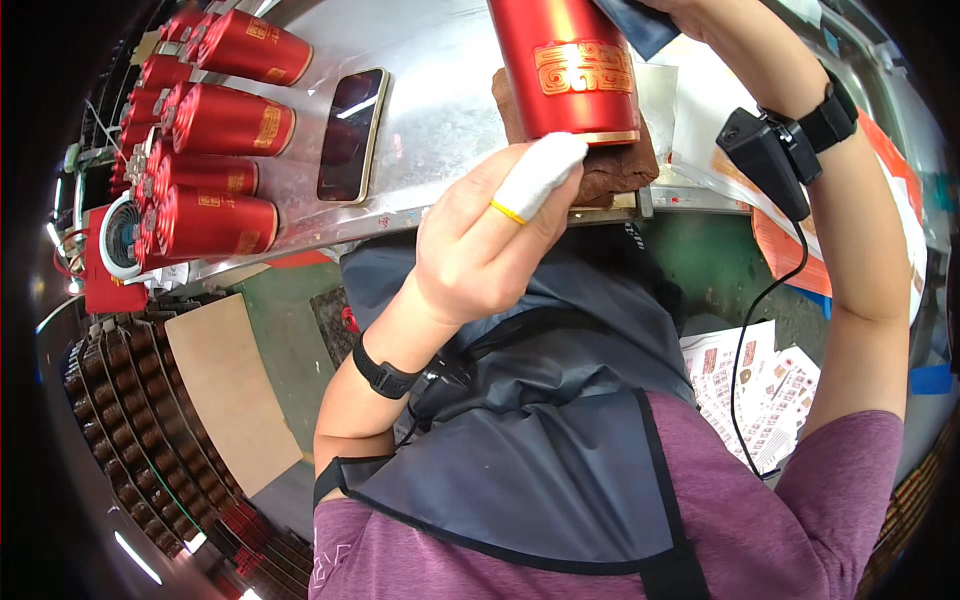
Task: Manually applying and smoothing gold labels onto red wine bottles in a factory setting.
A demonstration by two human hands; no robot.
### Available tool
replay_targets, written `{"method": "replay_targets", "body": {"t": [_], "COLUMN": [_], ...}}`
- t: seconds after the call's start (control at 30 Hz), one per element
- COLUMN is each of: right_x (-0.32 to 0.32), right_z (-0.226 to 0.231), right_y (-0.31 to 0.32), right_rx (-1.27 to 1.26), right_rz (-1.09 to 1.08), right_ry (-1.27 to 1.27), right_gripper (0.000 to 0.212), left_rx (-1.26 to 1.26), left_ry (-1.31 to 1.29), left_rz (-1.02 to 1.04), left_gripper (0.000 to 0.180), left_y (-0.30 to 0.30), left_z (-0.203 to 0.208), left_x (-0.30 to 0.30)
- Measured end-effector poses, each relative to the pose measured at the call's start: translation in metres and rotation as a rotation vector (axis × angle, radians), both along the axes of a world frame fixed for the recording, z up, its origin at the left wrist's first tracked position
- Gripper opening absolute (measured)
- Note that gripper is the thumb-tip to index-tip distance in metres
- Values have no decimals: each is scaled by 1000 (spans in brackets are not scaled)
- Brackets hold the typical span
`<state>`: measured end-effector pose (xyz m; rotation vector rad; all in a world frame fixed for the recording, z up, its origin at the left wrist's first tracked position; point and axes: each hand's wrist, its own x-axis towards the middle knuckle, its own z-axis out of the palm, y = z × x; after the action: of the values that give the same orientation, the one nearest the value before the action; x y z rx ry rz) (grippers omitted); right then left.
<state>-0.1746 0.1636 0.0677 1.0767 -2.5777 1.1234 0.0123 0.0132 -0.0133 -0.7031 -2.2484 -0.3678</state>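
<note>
A glossy red canister (565, 75) with a gold pattern and a gold band at its near end lies tilted over a folded brown towel (625, 175). My left hand (490, 235) is closed at the near end of the canister, and a white finger cot with a yellow rim covers one finger. At the top edge, my right hand (690, 10) is partly cut off. A dark blue cloth (640, 28) shows between this hand and the canister's right side, gripped by the hand. The canister's far end is out of the picture.
Several red canisters (235, 120) lie in rows at the left of the metal table. A phone (352, 135) lies between them and the towel. A small white fan (120, 237) stands at the table's left corner. Printed sheets (755, 390) sit below the table at right.
</note>
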Motion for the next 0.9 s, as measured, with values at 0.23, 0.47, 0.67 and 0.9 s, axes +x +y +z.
{"method": "replay_targets", "body": {"t": [0.23,0.47,0.67,0.9], "right_x": [-26,-25,-30,-24], "right_z": [-15,-14,-21,-14], "right_y": [-3,-5,-5,-2], "right_rx": [-125,-178,-213,-292], "right_rz": [201,261,266,328], "right_ry": [-19,-207,-176,-455], "right_gripper": [44,42,42,39], "left_rx": [81,251,242,77], "left_ry": [-64,-113,-85,-46], "left_rz": [32,-4,-26,-9], "left_gripper": [34,30,33,40], "left_y": [-16,-16,-7,3], "left_z": [-10,-17,-14,-1], "left_x": [11,4,1,-3]}}
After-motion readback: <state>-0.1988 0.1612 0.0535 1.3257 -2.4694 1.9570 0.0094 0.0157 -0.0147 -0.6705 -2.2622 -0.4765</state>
